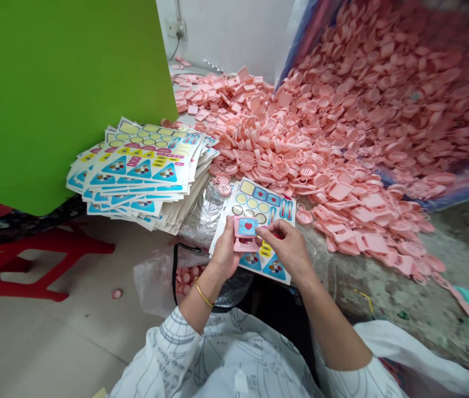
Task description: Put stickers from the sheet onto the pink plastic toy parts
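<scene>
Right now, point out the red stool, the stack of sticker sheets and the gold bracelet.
red stool [54,255], head view, on its seat
stack of sticker sheets [141,170], head view, on its top sheet
gold bracelet [203,294], head view, on its band

Two bare hands working on a small pink plastic toy monitor above printed sticker sheets.
The left hand [227,251] is gripping the pink plastic toy monitor with a blue heart-printed face [248,228]; the right hand's [286,246] fingertips are touching its edge. Beneath lie white sheets of colourful stickers [274,266], near a heap of pink plastic pieces [267,138].
</scene>
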A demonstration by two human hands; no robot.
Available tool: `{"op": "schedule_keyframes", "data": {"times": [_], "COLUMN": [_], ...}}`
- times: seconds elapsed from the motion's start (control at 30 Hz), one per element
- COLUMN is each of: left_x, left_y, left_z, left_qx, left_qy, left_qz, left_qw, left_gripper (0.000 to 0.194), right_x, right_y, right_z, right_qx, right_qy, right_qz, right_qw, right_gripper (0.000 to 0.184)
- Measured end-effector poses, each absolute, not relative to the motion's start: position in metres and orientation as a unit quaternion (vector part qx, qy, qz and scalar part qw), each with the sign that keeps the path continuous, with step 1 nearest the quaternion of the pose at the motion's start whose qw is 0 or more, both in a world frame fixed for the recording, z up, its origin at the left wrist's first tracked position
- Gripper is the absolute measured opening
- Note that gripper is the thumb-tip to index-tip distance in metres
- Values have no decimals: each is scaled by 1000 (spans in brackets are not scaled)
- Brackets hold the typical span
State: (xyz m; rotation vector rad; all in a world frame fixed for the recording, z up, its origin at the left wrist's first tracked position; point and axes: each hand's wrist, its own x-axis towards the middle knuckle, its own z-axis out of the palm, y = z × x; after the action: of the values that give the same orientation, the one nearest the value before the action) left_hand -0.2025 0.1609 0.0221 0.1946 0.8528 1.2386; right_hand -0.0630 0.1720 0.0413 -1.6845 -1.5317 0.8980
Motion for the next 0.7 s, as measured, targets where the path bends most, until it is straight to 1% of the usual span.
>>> {"op": "schedule_keyframes", "data": {"times": [0.17,0.33,0.57,0.7], "left_x": [-202,-201,-199,-198], "left_y": [161,161,161,161], "left_z": [23,22,18,18], "left_qx": [87,101,96,102], "left_qy": [385,367,380,377], "left_qz": [558,566,571,568], "left_qw": [731,731,721,725], "left_gripper": [55,54,49,50], "right_x": [-61,-60,-59,-59], "right_y": [173,174,174,174], "right_z": [39,33,31,32], "right_qx": [-649,-651,-657,-664], "right_qy": [-595,-594,-595,-590], "right_qz": [344,352,342,344], "right_qw": [326,315,314,304], "right_gripper": [39,39,42,40]}}
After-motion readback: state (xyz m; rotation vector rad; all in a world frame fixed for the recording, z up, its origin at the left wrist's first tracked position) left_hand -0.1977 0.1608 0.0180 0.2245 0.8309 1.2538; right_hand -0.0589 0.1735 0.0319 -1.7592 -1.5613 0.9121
